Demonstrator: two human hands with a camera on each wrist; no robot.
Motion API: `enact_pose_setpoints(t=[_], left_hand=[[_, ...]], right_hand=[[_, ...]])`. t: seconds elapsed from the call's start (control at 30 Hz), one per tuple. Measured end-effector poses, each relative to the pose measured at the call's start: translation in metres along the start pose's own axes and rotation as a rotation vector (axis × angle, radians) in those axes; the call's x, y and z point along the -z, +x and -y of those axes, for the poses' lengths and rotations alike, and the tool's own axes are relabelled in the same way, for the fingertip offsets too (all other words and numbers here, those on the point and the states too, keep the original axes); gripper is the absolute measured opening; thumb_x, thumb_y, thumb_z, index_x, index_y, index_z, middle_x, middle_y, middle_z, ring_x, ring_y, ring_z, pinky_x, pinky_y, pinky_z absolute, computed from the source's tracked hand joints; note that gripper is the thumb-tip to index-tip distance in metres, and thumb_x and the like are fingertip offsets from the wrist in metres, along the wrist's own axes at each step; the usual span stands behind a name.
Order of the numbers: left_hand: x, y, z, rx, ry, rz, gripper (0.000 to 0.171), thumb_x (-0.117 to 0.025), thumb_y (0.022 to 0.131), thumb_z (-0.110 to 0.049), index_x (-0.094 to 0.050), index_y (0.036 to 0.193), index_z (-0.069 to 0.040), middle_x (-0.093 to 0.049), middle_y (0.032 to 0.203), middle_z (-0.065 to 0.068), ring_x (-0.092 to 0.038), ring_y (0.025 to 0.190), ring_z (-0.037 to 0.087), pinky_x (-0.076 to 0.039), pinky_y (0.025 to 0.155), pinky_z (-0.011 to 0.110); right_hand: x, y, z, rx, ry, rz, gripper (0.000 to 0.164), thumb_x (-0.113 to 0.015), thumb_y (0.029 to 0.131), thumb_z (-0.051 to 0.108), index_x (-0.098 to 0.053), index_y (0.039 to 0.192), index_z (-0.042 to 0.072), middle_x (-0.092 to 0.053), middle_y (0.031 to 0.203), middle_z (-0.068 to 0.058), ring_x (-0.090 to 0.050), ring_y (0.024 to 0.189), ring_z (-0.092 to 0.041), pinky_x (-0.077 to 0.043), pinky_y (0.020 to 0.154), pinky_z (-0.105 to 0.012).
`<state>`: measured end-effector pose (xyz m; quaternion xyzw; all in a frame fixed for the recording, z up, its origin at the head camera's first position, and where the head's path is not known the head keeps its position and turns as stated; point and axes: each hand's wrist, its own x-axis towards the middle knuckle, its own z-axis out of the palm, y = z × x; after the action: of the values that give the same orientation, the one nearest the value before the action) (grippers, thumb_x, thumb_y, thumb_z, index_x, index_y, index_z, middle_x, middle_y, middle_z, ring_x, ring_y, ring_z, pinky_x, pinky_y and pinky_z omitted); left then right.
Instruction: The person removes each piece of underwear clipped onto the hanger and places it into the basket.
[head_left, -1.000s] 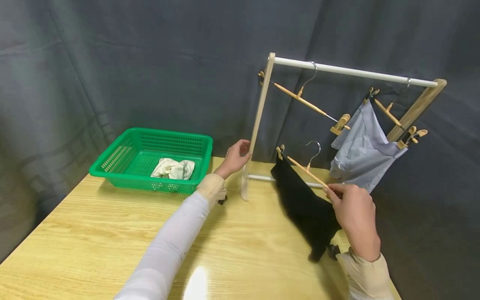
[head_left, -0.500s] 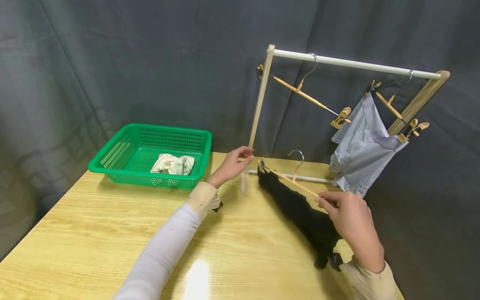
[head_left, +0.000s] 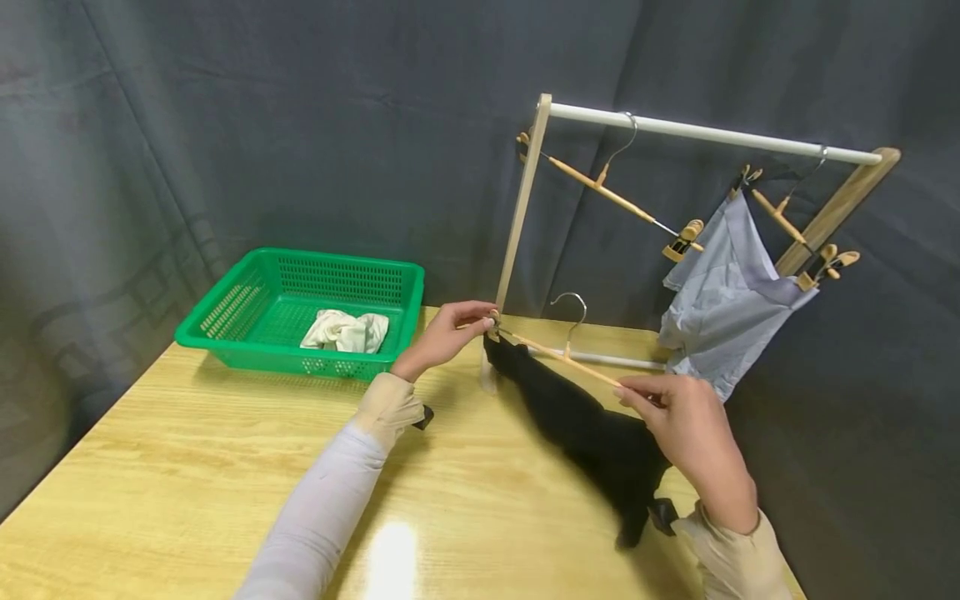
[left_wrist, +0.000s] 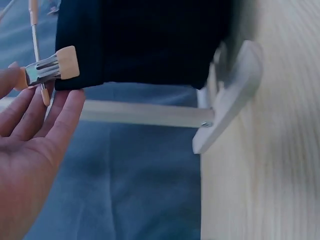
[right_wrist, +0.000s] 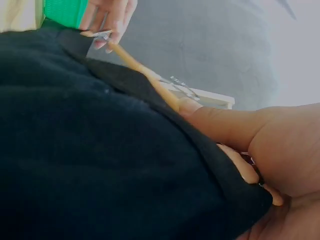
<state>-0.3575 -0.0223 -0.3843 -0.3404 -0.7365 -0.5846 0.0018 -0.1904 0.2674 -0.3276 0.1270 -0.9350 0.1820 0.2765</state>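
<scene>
A black garment (head_left: 577,425) hangs clipped to a wooden clip hanger (head_left: 558,356), held slantwise above the table. My right hand (head_left: 693,433) grips the hanger's near end between thumb and fingers; in the right wrist view the garment covers part of that grip. At the hanger's far end, my left hand (head_left: 446,333) has its thumb and a fingertip at the clip (left_wrist: 50,68), pinching its handle. The other left fingers extend beneath the bar in the left wrist view. The hanger's metal hook (head_left: 573,310) points up and is free of the rail.
A rack (head_left: 720,129) with a white rail stands behind. It carries an unloaded clip hanger (head_left: 603,190) and another holding a light-blue garment (head_left: 731,292). A green basket (head_left: 300,354) with a crumpled white cloth (head_left: 345,331) sits left on the wooden table (head_left: 187,475).
My right hand has carried the hanger and black garment leftward, bringing the far clip to my left hand. The left hand has moved slightly left and down from the rack's upright, meeting the clip.
</scene>
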Motion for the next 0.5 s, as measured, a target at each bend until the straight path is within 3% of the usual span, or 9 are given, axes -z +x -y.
enact_pose_setpoints(t=[0.2, 0.33, 0.5], left_hand=[[0.017, -0.01, -0.007, -0.037, -0.004, -0.091, 0.027, -0.057, 0.093, -0.008, -0.06, 0.118, 0.0, -0.062, 0.115, 0.017, -0.059, 0.107, 0.026, -0.045, 0.094, 0.042], [0.03, -0.015, -0.009, -0.024, -0.031, -0.122, 0.027, -0.057, 0.093, -0.011, -0.06, 0.118, -0.002, -0.062, 0.114, 0.016, -0.058, 0.107, 0.027, -0.044, 0.092, 0.043], [0.041, -0.022, -0.011, -0.013, -0.06, -0.176, 0.029, -0.057, 0.093, -0.013, -0.06, 0.12, -0.002, -0.061, 0.115, 0.013, -0.057, 0.106, 0.025, -0.046, 0.089, 0.04]], right_hand=[[-0.007, 0.016, -0.001, -0.008, 0.041, 0.027, 0.011, -0.078, 0.076, 0.018, -0.077, 0.087, 0.015, -0.067, 0.065, 0.004, -0.045, 0.05, -0.007, -0.035, 0.044, -0.024], [-0.015, 0.03, -0.004, -0.002, 0.068, 0.025, 0.009, -0.076, 0.078, 0.019, -0.076, 0.086, 0.015, -0.067, 0.068, 0.006, -0.051, 0.055, -0.009, -0.04, 0.049, -0.022], [-0.026, 0.046, -0.01, 0.013, 0.096, -0.003, 0.01, -0.076, 0.079, 0.018, -0.075, 0.087, 0.013, -0.068, 0.072, 0.003, -0.049, 0.056, -0.01, -0.038, 0.049, -0.021]])
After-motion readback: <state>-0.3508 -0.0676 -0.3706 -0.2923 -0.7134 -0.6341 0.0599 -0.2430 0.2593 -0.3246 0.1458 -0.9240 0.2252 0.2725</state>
